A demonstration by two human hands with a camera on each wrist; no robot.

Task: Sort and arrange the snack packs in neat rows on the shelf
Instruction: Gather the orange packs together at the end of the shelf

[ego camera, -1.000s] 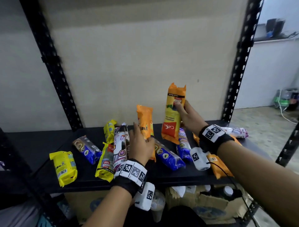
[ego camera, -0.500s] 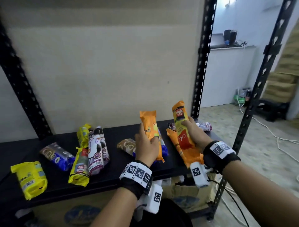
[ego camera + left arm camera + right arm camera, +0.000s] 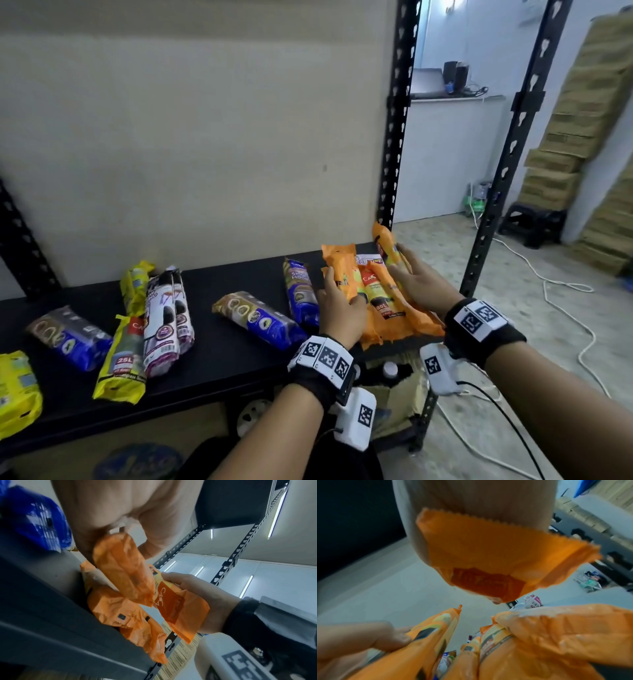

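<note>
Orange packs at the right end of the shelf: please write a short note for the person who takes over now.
Left hand grips one orange plastic snack pack, upright.
Right hand holds a second orange pack above the orange packs lying flat at the right end of the black metal shelf.
Done: the orange packs are gathered there.
Left: lay down both held packs; sort the blue packs, the yellow packs and the white and purple packs, which lie scattered, into rows.
</note>
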